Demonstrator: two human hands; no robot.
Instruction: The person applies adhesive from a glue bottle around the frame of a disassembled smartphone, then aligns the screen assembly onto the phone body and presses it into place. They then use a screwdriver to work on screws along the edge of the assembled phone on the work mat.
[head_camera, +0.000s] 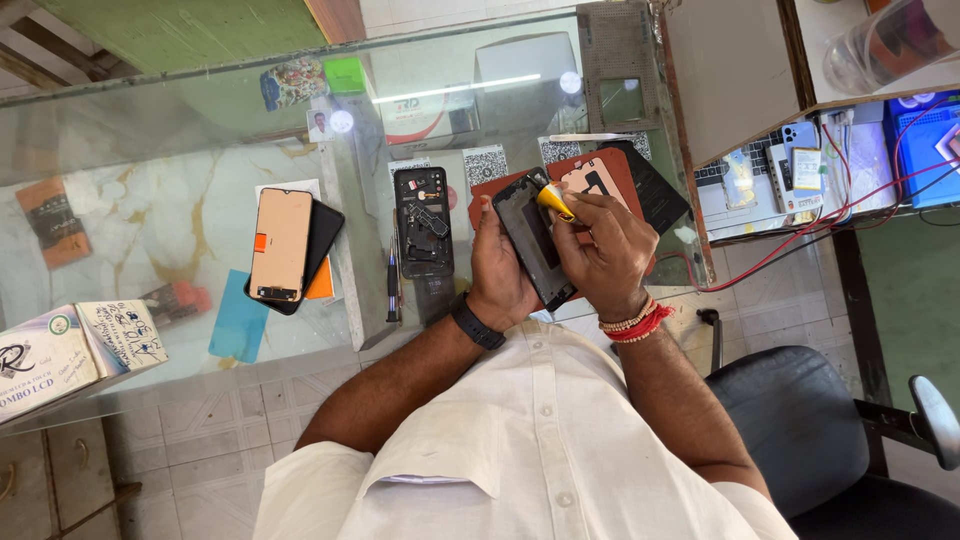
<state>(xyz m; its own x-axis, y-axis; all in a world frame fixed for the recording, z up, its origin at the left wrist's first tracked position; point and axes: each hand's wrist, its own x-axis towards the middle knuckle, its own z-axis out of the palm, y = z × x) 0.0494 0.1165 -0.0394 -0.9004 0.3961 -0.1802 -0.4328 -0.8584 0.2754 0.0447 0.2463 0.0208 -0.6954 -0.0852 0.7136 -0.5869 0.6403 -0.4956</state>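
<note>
Your left hand (497, 262) grips the dark phone frame (533, 238) above the glass table (200, 230), your right hand (600, 250) pinching a yellow tool (553, 200) at its top edge; the opened phone body (423, 222) and loose screen (280, 245) lie unassembled.

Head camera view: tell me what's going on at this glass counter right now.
A person in a white shirt holds a dark phone frame upright in the left hand. The right hand presses a small yellow-tipped tool against its upper edge. On the glass counter to the left lie an opened phone body showing its insides, a slim pen-like tool, and a loose screen panel stacked on a black phone. A red mat lies under the work.
</note>
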